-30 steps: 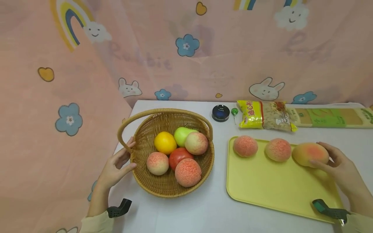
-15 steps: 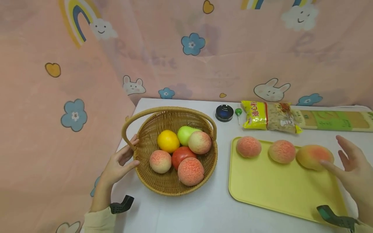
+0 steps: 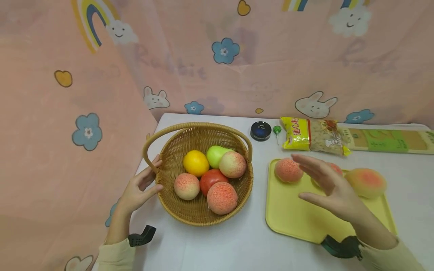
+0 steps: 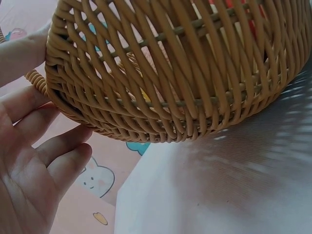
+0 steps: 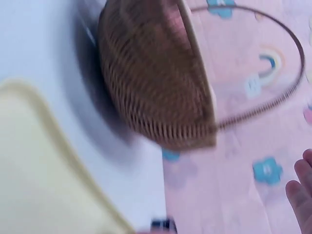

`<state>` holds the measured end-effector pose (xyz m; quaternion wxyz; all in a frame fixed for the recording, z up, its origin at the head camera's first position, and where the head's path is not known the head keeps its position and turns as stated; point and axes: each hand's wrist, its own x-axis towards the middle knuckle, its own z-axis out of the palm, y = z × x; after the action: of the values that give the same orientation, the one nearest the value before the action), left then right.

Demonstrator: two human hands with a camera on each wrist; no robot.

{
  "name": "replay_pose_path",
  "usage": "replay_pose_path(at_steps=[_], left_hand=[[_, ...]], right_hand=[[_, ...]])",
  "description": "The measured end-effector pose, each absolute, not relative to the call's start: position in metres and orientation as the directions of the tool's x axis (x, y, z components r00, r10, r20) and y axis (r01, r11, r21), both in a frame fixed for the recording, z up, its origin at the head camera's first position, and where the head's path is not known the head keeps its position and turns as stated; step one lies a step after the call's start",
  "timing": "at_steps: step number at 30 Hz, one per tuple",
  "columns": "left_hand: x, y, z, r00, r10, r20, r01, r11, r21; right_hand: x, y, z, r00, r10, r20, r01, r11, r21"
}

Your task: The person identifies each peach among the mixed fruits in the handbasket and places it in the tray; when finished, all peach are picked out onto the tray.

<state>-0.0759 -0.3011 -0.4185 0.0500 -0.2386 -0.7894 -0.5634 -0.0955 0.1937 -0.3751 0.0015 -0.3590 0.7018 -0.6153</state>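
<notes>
My left hand (image 3: pixel 138 188) holds the left rim of a round wicker basket (image 3: pixel 200 220), thumb and fingers at the edge by the handle's base, also in the left wrist view. Inside lie several peaches (image 3: pixel 222 198), a yellow orange-like fruit (image 3: pixel 196 163), a green pear (image 3: pixel 215 155) and a red round fruit (image 3: pixel 211 180). Over the yellow tray (image 3: pixel 291 222) hovers my right hand (image 3: pixel 335 188), fingers spread and holding nothing. It partly hides a peach (image 3: pixel 335 168) there; another peach (image 3: pixel 288 170) sits left of it and a mango (image 3: pixel 367 182) right.
Along the back of the white table stand a black tuna tin (image 3: pixel 260 131), a green lollipop (image 3: pixel 277 130), a yellow bag of pasta (image 3: pixel 313 135) and a long green-labelled pack (image 3: pixel 386 139). A patterned pink cloth (image 3: pixel 264 75) hangs behind. The basket's tall handle (image 3: pixel 203 125) arches up.
My right hand has let go of the mango, which stays on the tray, and has moved left over the tray toward the basket. My left hand keeps its place at the rim.
</notes>
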Motion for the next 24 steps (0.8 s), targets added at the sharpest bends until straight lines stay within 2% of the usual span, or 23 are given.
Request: replay_pose_path(at_steps=[5, 10, 16, 20, 24], left_hand=[[-0.077, -0.302, -0.417, -0.883, 0.322, 0.342, 0.431, 0.262, 0.864], [-0.075, -0.301, -0.416, -0.893, 0.322, 0.314, 0.41, 0.297, 0.862], [-0.072, -0.302, -0.417, -0.89, 0.321, 0.323, 0.417, 0.292, 0.86], [-0.074, -0.302, -0.417, -0.889, 0.318, 0.33, 0.423, 0.292, 0.858], [-0.077, -0.3, -0.417, -0.884, 0.32, 0.34, 0.43, 0.278, 0.859]], right_hand=[[-0.102, 0.147, -0.365, -0.716, -0.602, 0.354, -0.483, 0.061, -0.874], [-0.108, 0.108, -0.359, -0.646, -0.685, 0.338, -0.476, 0.015, -0.879], [-0.117, 0.061, -0.346, -0.573, -0.78, 0.252, -0.44, 0.033, -0.898], [-0.129, 0.03, -0.335, -0.5, -0.834, 0.234, -0.426, 0.002, -0.905], [-0.146, 0.004, -0.326, -0.457, -0.869, 0.189, -0.421, 0.024, -0.907]])
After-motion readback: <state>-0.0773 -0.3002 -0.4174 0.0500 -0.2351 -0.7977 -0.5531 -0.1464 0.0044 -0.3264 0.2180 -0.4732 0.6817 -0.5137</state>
